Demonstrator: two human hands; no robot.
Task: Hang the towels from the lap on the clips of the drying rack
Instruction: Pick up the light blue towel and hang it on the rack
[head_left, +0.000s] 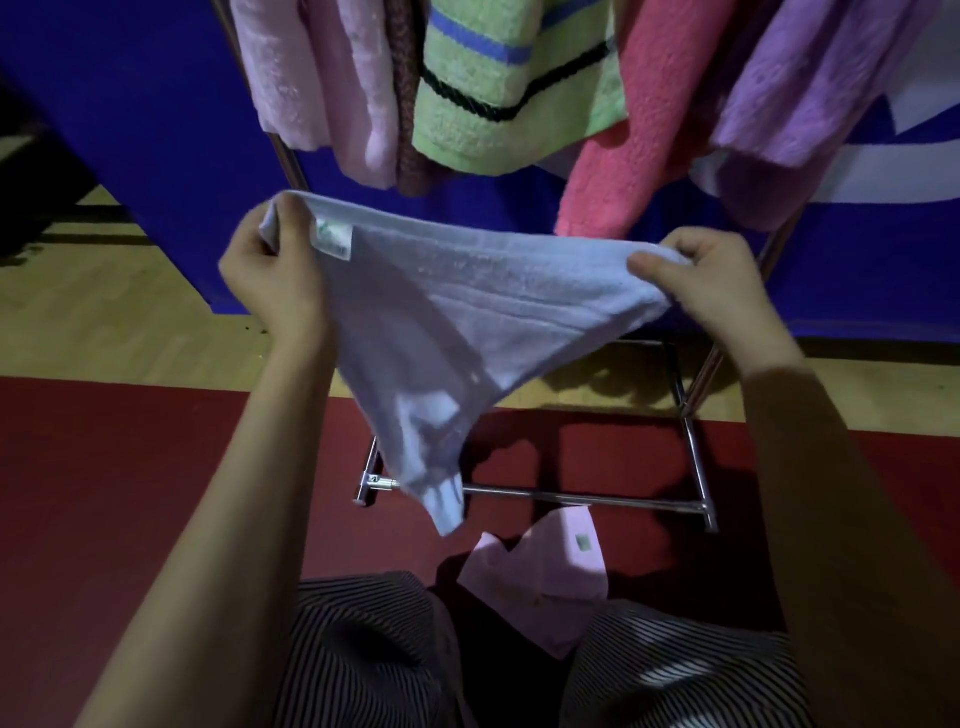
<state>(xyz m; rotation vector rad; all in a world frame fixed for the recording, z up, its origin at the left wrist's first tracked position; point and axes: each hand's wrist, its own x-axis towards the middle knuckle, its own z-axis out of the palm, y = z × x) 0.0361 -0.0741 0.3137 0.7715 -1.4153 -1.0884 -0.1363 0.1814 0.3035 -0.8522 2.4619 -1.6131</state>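
Head view: left hand (270, 275) and right hand (719, 283) each pinch a top corner of the blue towel (467, 306), stretched between them; it sags limp below, so likely light and soft; its top corners seem the best hold; a pink towel (550, 577) lies on the lap (363, 649) beneath.

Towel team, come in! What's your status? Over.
Left hand and right hand pinch blue towel by its top corners. Pink towel lies between the knees. Hung towels crowd rack.
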